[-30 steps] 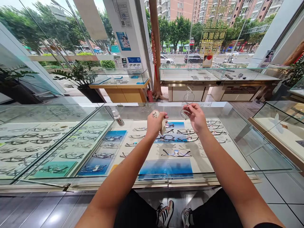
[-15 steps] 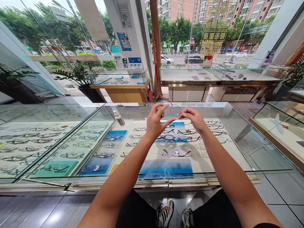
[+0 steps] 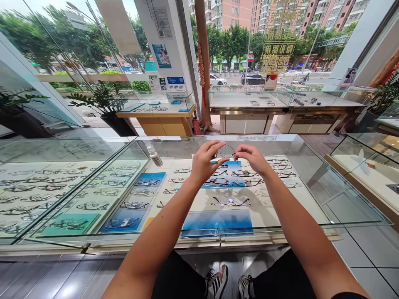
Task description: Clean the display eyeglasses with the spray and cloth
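1. Glasses (image 3: 229,151), w/ thin round rims, are up in the air over the glass bench (image 3: 327,203), b/w the person's two hands. They're tilted, w/ one rim higher than the other.
2. R hand (image 3: 254,160) is nearly closed, thumb & finger pinching near the middle of the glasses. Prob. b/c that bit is small & stiff, so a little pinch is enough & most of the round part stays free.
3. L hand (image 3: 204,160) is part open, like a letter C. Thumb is low, fingers are high, w/ the other rim b/w the tips. Can't tell if the tips press on it. Maybe they're wide apart b/c the rim is round & big. Something pale peeks out behind the fingers; too hidden to name.
4. Small white bottle (image 3: 154,155) stands on the bench top, off to the left, prob. so it's near but out of the elbows' way.
5. More frames (image 3: 231,202) lie in rows under the glass, some on blue cards (image 3: 218,222), prob. so ppl can see each one.
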Motion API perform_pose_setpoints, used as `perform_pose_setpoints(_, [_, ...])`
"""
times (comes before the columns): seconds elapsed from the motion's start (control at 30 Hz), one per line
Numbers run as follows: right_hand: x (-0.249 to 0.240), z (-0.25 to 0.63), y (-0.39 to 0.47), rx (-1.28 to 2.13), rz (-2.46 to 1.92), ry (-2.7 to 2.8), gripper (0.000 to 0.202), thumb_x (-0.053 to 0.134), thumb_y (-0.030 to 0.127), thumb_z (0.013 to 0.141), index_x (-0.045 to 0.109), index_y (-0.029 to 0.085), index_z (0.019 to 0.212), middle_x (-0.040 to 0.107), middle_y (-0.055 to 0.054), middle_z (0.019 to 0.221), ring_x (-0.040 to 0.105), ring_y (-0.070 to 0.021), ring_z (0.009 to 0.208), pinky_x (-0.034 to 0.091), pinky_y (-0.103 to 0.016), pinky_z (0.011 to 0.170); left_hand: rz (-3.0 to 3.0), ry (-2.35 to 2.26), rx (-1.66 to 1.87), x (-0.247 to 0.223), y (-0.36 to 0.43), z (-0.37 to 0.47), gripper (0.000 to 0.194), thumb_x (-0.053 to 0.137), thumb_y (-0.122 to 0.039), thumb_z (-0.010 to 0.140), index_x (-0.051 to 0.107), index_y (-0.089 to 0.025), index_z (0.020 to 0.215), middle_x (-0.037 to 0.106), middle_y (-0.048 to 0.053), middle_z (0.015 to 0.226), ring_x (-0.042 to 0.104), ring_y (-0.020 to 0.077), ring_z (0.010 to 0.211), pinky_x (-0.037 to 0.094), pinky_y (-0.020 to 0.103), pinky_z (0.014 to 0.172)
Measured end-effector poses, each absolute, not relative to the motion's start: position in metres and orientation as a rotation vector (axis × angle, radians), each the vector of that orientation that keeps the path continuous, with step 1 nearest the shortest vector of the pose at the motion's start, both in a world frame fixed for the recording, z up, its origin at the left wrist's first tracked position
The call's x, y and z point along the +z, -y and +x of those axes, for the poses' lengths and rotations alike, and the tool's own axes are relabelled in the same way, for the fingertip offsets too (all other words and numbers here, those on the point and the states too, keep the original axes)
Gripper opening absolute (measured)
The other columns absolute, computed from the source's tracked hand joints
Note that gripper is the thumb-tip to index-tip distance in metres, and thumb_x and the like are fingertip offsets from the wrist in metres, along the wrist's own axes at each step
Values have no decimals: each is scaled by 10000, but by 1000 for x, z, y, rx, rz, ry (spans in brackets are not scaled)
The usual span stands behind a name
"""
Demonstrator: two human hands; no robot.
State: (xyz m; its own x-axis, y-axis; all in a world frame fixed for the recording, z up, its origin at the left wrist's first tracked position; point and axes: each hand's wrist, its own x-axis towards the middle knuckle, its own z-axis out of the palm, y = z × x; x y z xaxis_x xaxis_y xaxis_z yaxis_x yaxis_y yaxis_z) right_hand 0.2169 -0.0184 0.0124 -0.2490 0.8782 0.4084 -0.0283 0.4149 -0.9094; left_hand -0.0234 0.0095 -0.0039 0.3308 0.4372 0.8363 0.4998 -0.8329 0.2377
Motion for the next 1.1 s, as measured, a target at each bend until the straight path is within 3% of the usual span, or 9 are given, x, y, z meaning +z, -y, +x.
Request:
perform_pose_setpoints(0.33, [12, 218, 19, 1045, -770, 1576, 217, 797, 415, 870, 728, 248, 749, 729, -17, 767, 670, -215, 813, 536, -406, 878, -2513, 919, -1584, -1, -8, -23, 696, 807, -714, 947, 720, -241, 1450, 804, 151, 1306, 762, 306, 1227, 602, 421, 1069])
perform_pose_setpoints(0.53, [13, 220, 19, 1060, -757, 1574, 221, 810, 415, 854, 732, 249, 731, 728, -14, 749, 670, -215, 795, 549, -403, 854, -2615, 910, -1662, 5, -4, -22, 594, 867, -734, 879, 756, -224, 1162, 808, 137, 1204, 758, 306, 1167, 580, 415, 1029])
perform_pose_setpoints(0.73, [15, 219, 20, 1043, -752, 1572, 263, 821, 464, 867, 743, 247, 739, 730, -24, 759, 668, -221, 797, 543, -410, 863, -2708, 974, -1732, 9, 2, -20, 591, 906, -731, 835, 724, -214, 1056, 783, 74, 993, 726, 243, 915, 553, 344, 853])
perform_pose_setpoints(0.93, [18, 217, 24, 946, -742, 1474, 320, 823, 577, 879, 761, 271, 952, 752, -32, 946, 678, -239, 940, 539, -413, 948, -2583, 1033, -1906, 9, 1, -21, 617, 924, -736, 807, 708, -219, 1066, 756, 58, 991, 699, 225, 904, 552, 344, 861])
perform_pose_setpoints(1.1, [17, 216, 29, 818, -730, 1478, 404, 856, 503, 892, 677, 311, 1200, 742, -40, 1076, 669, -249, 1061, 511, -442, 1075, -2390, 1043, -2111, 8, -4, -24, 645, 955, -672, 811, 697, -226, 1200, 731, 43, 1017, 698, 208, 931, 568, 352, 901])
